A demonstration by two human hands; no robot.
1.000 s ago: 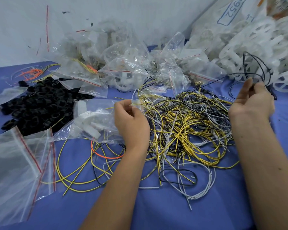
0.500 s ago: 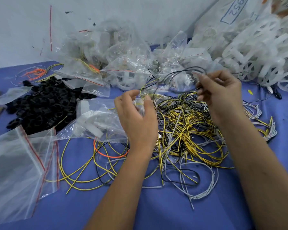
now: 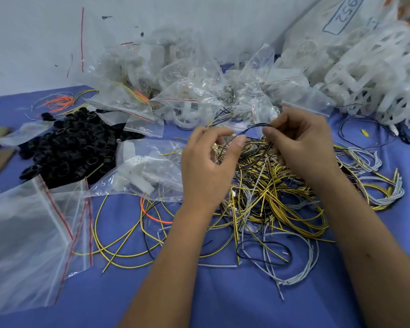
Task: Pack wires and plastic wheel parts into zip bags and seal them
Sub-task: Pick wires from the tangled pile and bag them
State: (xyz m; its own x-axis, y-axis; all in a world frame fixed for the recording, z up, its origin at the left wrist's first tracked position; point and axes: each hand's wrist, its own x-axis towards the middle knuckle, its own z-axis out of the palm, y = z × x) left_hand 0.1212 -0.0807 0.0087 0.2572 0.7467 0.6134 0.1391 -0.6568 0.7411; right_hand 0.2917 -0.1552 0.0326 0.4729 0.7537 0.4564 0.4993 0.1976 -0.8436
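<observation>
With the left hand point(image 3: 208, 166) and right hand point(image 3: 301, 147) each pinching the black wire point(image 3: 253, 128), its trailing length risks snagging the wire tangle point(image 3: 270, 192) below and dragging strands along.

Left hand point(image 3: 206, 166) and right hand point(image 3: 303, 147) are meeting at centre frame, fingers curling and pinching; both forearms are reaching up from the lower edge.

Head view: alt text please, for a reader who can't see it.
Two hands, left hand and right hand, hold a black wire between them above a tangle of yellow, grey and black wires on a blue table.
</observation>
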